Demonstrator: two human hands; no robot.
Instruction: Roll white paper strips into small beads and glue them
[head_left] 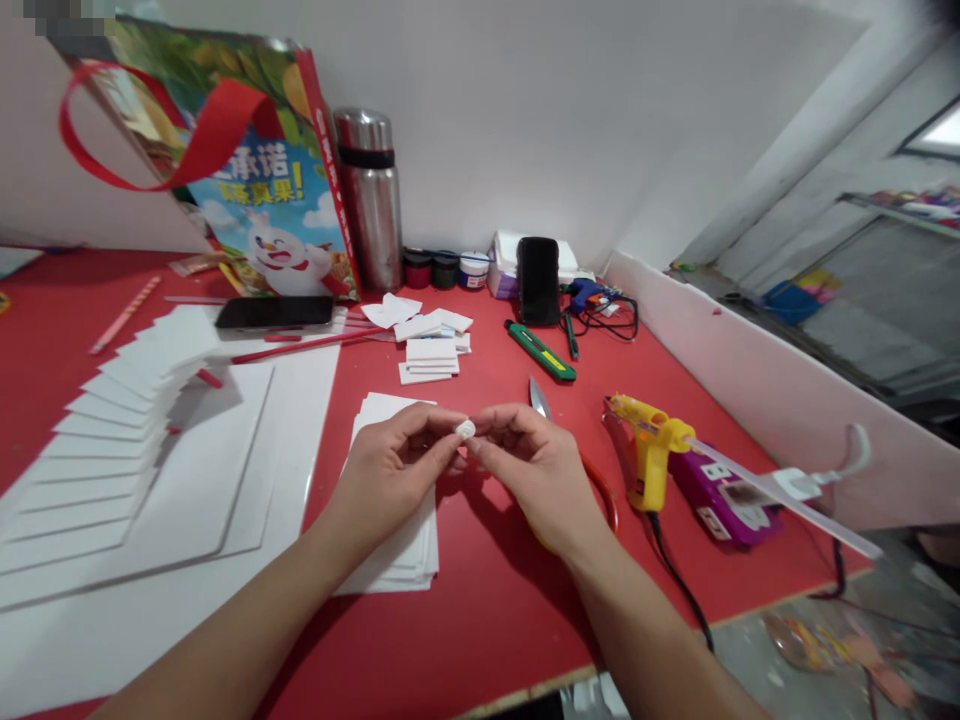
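Red tabletop (487,600) below: the left hand (390,470) and right hand (536,465) meet, thumbs and forefingers pinched shut on 1 small white piece (465,430) between their tips. Stacked white sheets (409,555) lie under the left fingers, and a glue gun (649,450) stands right of the right fingers.

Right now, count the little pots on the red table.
3, in a row by the back wall, right of the steel flask: a red pot, a dark pot and a white pot nearest the upright phone. Others may be hidden.
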